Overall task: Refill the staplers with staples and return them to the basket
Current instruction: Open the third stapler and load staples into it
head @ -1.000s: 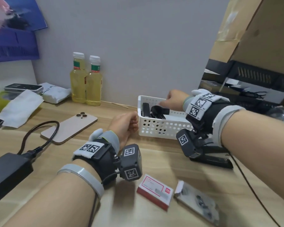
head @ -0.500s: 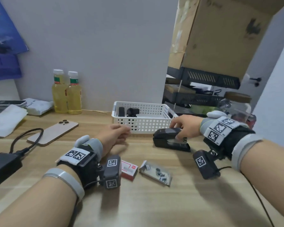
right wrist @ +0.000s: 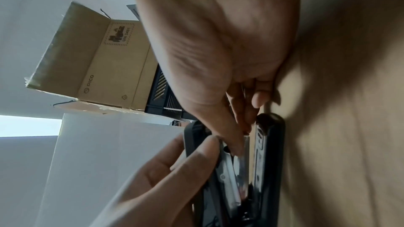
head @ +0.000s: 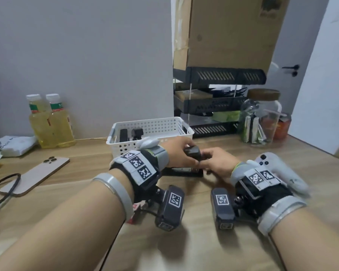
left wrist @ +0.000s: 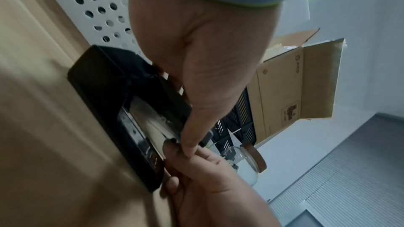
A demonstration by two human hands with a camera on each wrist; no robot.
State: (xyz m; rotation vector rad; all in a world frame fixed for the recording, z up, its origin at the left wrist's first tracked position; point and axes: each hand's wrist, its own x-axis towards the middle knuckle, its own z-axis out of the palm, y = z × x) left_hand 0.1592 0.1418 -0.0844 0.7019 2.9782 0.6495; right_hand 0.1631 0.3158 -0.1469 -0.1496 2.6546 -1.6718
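Note:
A black stapler [head: 183, 171] lies on the wooden table in front of the white basket [head: 151, 125], its top cover [head: 192, 152] swung up. My left hand [head: 184, 151] grips that cover, thumb [left wrist: 192, 135] against its edge. My right hand [head: 204, 159] pinches the front of the metal magazine [right wrist: 242, 154] just above the stapler's base [right wrist: 270, 146]. The left fingers [right wrist: 196, 154] rest on the cover beside it. Two more black staplers [head: 130, 133] stand in the basket. A red staple box [head: 135, 209] is mostly hidden under my left wrist.
A phone [head: 35, 175] and a black cable [head: 4, 189] lie at the left, two yellow bottles [head: 49, 122] by the wall. A black tray rack [head: 213, 106] under a cardboard box [head: 229, 32], a glass jar [head: 262, 118] and a white controller [head: 280, 169] sit at the right.
The right hand drew the stapler out from beside the basket towards me. The left hand came over and raised its cover. The head view turned right.

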